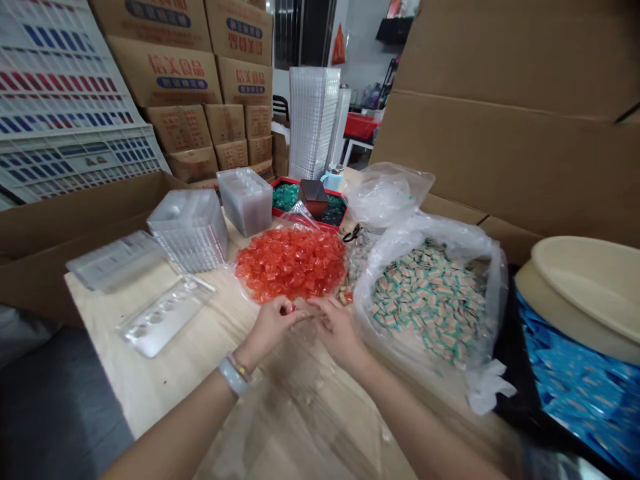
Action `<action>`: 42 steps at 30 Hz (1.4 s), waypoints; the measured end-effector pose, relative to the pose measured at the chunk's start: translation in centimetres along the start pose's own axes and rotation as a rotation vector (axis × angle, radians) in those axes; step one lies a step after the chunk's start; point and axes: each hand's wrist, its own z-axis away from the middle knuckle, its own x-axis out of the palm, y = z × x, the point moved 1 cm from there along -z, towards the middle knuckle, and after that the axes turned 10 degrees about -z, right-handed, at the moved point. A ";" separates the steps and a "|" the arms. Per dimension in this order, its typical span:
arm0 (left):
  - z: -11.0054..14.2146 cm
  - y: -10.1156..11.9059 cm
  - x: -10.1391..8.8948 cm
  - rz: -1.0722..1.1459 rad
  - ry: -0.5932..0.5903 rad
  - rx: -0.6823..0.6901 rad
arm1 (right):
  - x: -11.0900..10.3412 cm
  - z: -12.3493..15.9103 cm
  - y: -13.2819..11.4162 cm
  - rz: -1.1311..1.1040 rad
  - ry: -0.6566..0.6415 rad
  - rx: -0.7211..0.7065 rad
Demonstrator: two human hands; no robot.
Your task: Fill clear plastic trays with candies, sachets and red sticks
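Observation:
My left hand point(273, 325) and my right hand point(339, 330) meet at the near edge of a heap of red-orange wrapped pieces point(290, 263). Both hands are closed in a pinch, fingertips almost together. A bit of red shows at the left fingers, but what either hand grips is too small and hidden to name. To the right of my right hand lies an open clear plastic bag point(367, 287) full of small striped pieces point(430, 303) in green, pink and dark tones. A clear tray with round hollows point(167, 317) lies flat on the table left of my left hand.
Stacked clear trays point(193, 230), a clear box point(245, 200) and a flat clear tray point(115, 259) stand on the left. Behind are a red tray point(343, 217) of green pieces and a tall tray stack point(313, 123). Cream basins point(590, 287) and blue packets point(575, 387) sit right.

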 end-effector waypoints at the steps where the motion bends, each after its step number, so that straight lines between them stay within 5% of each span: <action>1: 0.4 0.5 0.2 0.178 -0.055 -0.055 | 0.3 0.5 -0.2 -0.188 -0.010 0.003; 4: 1.5 2.0 1.3 0.619 -0.274 -0.174 | 0.0 1.7 -0.3 -0.489 0.078 0.054; 8: 1.8 3.1 3.7 0.731 -0.396 -0.204 | -2.4 2.9 -0.3 -0.478 0.165 0.064; 13: 2.3 3.2 6.4 0.248 -0.272 0.036 | -5.3 5.2 1.0 -0.460 0.150 0.195; 16: 4.2 2.2 6.9 -0.204 -0.124 0.288 | -6.2 6.5 2.6 -0.124 0.178 0.201; 19: 6.0 0.5 7.5 -0.558 -0.134 0.455 | -5.8 7.1 3.4 0.138 0.083 0.165; 24: 6.4 -1.3 8.6 -0.667 -0.164 0.477 | -3.4 6.8 2.5 0.308 -0.114 0.140; 29: 6.7 -0.6 8.1 -0.672 -0.150 0.459 | -2.9 7.4 1.6 0.577 -0.179 0.114; 32: 5.4 1.2 6.4 -0.656 -0.123 0.489 | -4.2 7.2 1.6 0.585 -0.105 0.075; 36: 0.5 3.8 5.2 -0.876 -0.042 0.525 | -6.3 3.7 1.5 0.721 0.016 -0.024; 42: -4.2 4.1 7.2 -1.038 -0.041 0.475 | -6.1 -2.0 3.2 1.018 -0.157 -0.149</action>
